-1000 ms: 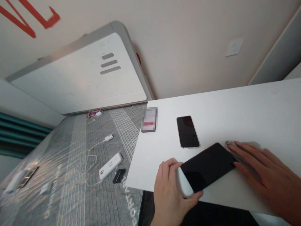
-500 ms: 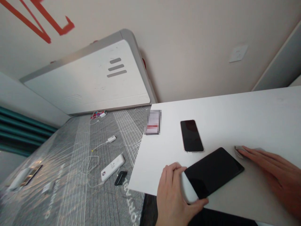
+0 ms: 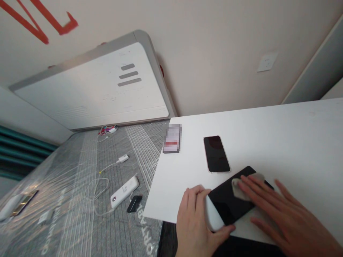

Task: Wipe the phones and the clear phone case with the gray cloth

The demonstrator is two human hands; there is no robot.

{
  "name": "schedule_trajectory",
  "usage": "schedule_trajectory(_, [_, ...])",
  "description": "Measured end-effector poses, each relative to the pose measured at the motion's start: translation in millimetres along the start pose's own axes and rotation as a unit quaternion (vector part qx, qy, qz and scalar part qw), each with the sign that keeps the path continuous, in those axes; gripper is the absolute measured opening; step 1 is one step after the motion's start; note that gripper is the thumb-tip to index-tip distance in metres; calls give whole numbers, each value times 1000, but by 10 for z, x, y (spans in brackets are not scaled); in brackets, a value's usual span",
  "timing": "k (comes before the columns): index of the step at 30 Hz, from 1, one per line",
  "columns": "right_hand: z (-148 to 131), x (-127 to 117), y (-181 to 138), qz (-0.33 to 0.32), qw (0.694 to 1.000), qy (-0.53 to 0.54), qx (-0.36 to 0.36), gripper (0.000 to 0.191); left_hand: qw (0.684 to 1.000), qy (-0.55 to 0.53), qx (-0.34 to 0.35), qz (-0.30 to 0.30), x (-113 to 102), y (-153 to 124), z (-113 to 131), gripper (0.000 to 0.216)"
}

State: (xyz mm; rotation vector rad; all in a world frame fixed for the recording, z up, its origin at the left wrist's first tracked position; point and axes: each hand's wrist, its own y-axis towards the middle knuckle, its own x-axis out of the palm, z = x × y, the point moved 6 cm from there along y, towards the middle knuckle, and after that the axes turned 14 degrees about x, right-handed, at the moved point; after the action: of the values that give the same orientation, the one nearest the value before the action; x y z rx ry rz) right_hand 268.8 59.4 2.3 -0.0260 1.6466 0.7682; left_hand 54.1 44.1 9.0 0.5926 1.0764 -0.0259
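At the near edge of the table [image 3: 281, 135], your left hand [image 3: 194, 221] clamps the tablet [image 3: 227, 201] by its near end. Your right hand [image 3: 278, 214] lies flat, fingers spread, pressing a cloth [image 3: 238, 189] onto its screen. A phone [image 3: 216, 154] lies just beyond.

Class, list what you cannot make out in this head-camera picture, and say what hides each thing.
Head view:
Label on the item at the table corner: pixelated, unreadable.
Tablet: near end under the left hand grip, far end under the right hand.
Cloth: mostly covered by that hand.
Small black object on the mattress: too small to identify.
Red wall marking: cut off by the top edge.
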Motion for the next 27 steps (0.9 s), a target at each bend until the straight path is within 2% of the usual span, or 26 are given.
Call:
schedule_trajectory(2, [107, 24, -11, 2, 999, -30, 32, 74, 1000, 2, -1, -1, -1, 10, 7, 100])
schedule_trajectory(6, [-138, -1, -27, 26, 998, -11, -61, 89, 1000, 4, 2, 1, -7, 16, 12, 96])
schedule_trajectory(8, [-214, -7, -30, 30, 996, -2, -78, 90, 1000, 7, 2, 2, -5, 8, 6, 96])
schedule_trajectory(13, [54, 119, -60, 8, 1000, -5, 5, 96, 1000, 9, 8, 13, 15, -10, -3, 101])
schedule_trajectory(16, [63, 154, -38, 20, 1000, -1, 4, 98, 999, 14, 18, 23, 26, -12, -6, 102])
schedule_trajectory(19, [-150, 109, 48, 40, 998, -4, -40, 102, 999, 21, 28, 34, 31, -13, -10, 103])
schedule_trajectory(22, [-333, 50, 74, 58, 991, 12, -117, 103, 998, 27, 38, 42, 29, -16, -17, 103])
schedule_trajectory(24, [-278, 62, 24, 52, 988, 11, -143, 99, 997, 30, 47, 48, 25, -20, -20, 102])
schedule_trajectory(27, [54, 147, -69, 23, 997, -27, -64, 93, 997, 33, 45, 50, 22, -22, -29, 97])
